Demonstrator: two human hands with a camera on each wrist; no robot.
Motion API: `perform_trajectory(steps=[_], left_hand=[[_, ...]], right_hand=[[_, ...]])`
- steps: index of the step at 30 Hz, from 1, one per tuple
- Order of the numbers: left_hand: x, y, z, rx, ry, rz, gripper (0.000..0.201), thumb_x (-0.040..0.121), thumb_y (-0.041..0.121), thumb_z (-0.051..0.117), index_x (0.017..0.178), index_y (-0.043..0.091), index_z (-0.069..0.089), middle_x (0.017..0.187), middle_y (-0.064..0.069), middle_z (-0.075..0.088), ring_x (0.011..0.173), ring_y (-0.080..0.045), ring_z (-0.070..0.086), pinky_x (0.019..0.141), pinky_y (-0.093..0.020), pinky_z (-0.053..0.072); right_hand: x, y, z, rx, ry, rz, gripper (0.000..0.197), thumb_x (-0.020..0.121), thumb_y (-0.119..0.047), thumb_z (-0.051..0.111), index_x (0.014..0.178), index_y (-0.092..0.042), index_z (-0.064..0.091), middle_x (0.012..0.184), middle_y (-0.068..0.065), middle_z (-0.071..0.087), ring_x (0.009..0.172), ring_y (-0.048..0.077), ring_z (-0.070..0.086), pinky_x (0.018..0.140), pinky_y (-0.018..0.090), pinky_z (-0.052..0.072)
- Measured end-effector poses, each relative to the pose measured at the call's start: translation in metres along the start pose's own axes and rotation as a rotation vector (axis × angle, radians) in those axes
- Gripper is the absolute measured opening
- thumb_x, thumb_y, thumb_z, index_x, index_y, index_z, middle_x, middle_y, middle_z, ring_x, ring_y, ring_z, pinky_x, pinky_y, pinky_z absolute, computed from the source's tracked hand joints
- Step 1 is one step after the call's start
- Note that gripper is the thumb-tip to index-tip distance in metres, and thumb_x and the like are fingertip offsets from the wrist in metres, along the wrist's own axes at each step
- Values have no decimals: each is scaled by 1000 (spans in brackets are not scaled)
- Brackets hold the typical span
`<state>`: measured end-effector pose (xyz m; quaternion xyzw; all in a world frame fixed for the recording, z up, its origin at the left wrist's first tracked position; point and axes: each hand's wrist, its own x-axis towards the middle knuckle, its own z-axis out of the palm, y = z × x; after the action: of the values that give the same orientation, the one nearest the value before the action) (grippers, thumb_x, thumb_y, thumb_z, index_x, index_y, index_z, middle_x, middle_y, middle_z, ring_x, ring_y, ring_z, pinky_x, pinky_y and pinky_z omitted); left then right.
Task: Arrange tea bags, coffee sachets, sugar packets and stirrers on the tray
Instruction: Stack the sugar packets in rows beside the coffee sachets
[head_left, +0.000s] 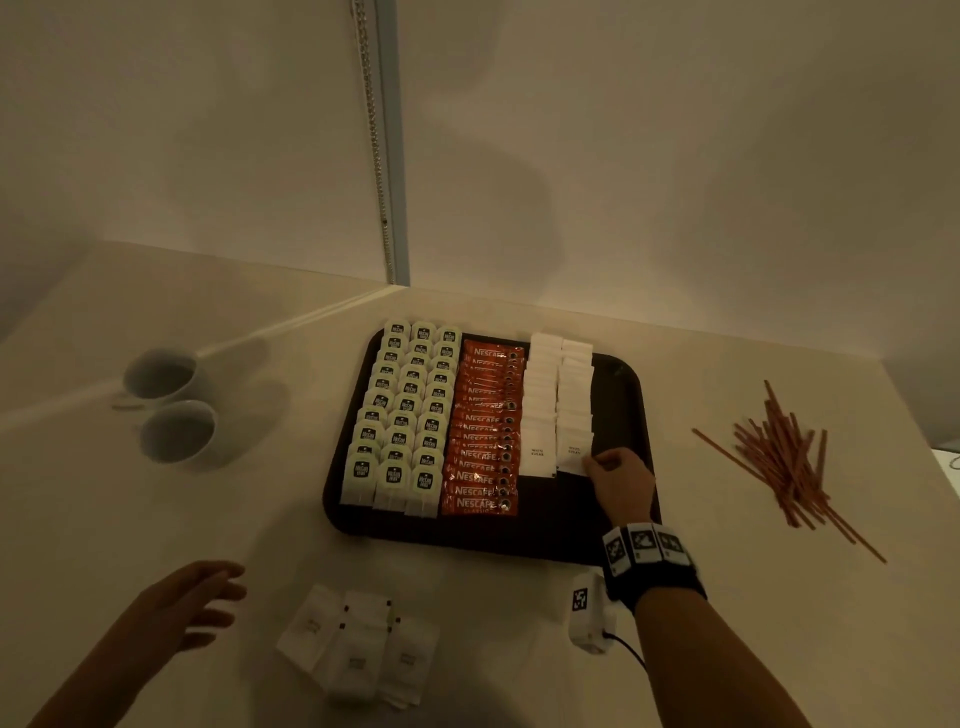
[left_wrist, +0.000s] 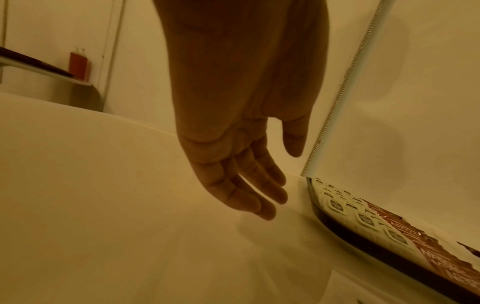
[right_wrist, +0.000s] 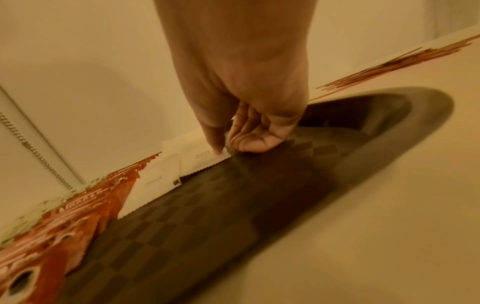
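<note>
A dark tray (head_left: 571, 525) holds three columns of tea bags (head_left: 405, 415), a column of orange coffee sachets (head_left: 485, 431) and two columns of white sugar packets (head_left: 540, 405). My right hand (head_left: 595, 462) pinches the right corner of the front sugar packet (head_left: 571, 449) of the right column. In the right wrist view the thumb lies on that sugar packet (right_wrist: 200, 160) and the curled fingers (right_wrist: 249, 144) touch the tray (right_wrist: 233, 205). My left hand (head_left: 213, 597) hovers open and holds nothing, left of several loose sugar packets (head_left: 358, 644) on the table. Stirrers (head_left: 789, 462) lie in a pile right of the tray.
Two white cups (head_left: 161, 374) (head_left: 179, 431) stand on the table left of the tray. A wall with a hanging bead chain (head_left: 376, 156) rises right behind the tray. The tray's right strip (head_left: 618, 405) is bare. In the left wrist view the tray's near edge (left_wrist: 363, 242) lies right of my fingers (left_wrist: 259, 195).
</note>
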<state>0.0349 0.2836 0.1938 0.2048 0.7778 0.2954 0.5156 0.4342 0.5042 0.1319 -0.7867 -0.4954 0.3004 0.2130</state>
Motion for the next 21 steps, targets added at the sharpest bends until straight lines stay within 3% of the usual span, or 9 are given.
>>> perform_trajectory(steps=[3, 5, 7, 9, 11, 13, 15, 17, 21], left_hand=[[-12, -11, -7, 8, 32, 26, 21, 99, 11, 45, 104, 2, 63, 98, -20, 65, 80, -35, 59, 69, -32, 43], [-20, -20, -12, 9, 39, 30, 22, 100, 12, 44, 106, 1, 62, 101, -21, 64, 86, -37, 59, 71, -33, 44], [-27, -30, -14, 40, 39, 34, 21, 100, 13, 44, 105, 4, 62, 103, -19, 64, 88, -38, 59, 71, -33, 44], [-29, -42, -14, 126, 25, 62, 14, 98, 12, 49, 100, 12, 63, 103, -16, 65, 85, -33, 62, 69, -32, 45], [-26, -51, -9, 258, -10, 133, 9, 93, 13, 59, 99, 19, 62, 104, -11, 65, 82, -25, 62, 67, -30, 45], [-21, -52, 0, 411, -52, 236, 27, 85, 19, 70, 108, 26, 58, 109, -3, 60, 84, -18, 60, 68, -24, 46], [-16, -46, 13, 536, -95, 342, 51, 78, 24, 77, 118, 35, 47, 114, 2, 51, 90, -14, 55, 70, -17, 41], [-11, -37, 28, 611, -161, 399, 70, 72, 24, 82, 128, 35, 41, 114, 3, 42, 101, -14, 49, 80, -17, 41], [1, -27, 52, 843, -230, 392, 97, 64, 33, 86, 143, 30, 29, 127, -3, 33, 116, -22, 41, 98, -33, 42]], right_hand=[[-13, -11, -5, 46, 33, -47, 29, 85, -24, 68, 104, -4, 57, 99, 11, 62, 91, 21, 56, 78, 27, 42], [-38, -30, -9, 113, 2, -186, 22, 87, -24, 65, 102, -9, 56, 91, 2, 60, 85, 17, 57, 72, 22, 42], [-75, -53, -9, 150, -188, -376, 10, 89, -22, 62, 94, -14, 57, 85, -7, 60, 81, 7, 59, 67, 13, 42], [-117, -69, -1, 57, -525, -546, 6, 90, -22, 61, 93, -17, 61, 90, -11, 61, 84, -1, 58, 69, 10, 44], [-154, -75, 16, -211, -823, -687, 18, 90, -29, 60, 104, -19, 60, 97, -11, 58, 87, 0, 55, 74, 10, 44], [-179, -71, 36, -465, -941, -759, 46, 85, -43, 64, 123, -20, 51, 114, -4, 52, 100, 9, 52, 82, 18, 45], [-192, -64, 53, -637, -962, -759, 78, 75, -51, 71, 138, -19, 37, 134, 1, 39, 119, 19, 43, 96, 29, 42], [-202, -60, 66, -724, -955, -731, 98, 66, -57, 75, 142, -17, 28, 142, 4, 28, 126, 23, 32, 103, 36, 38], [-221, -60, 91, -748, -819, -755, 104, 57, -69, 73, 135, -16, 29, 136, 6, 30, 122, 26, 31, 94, 47, 45]])
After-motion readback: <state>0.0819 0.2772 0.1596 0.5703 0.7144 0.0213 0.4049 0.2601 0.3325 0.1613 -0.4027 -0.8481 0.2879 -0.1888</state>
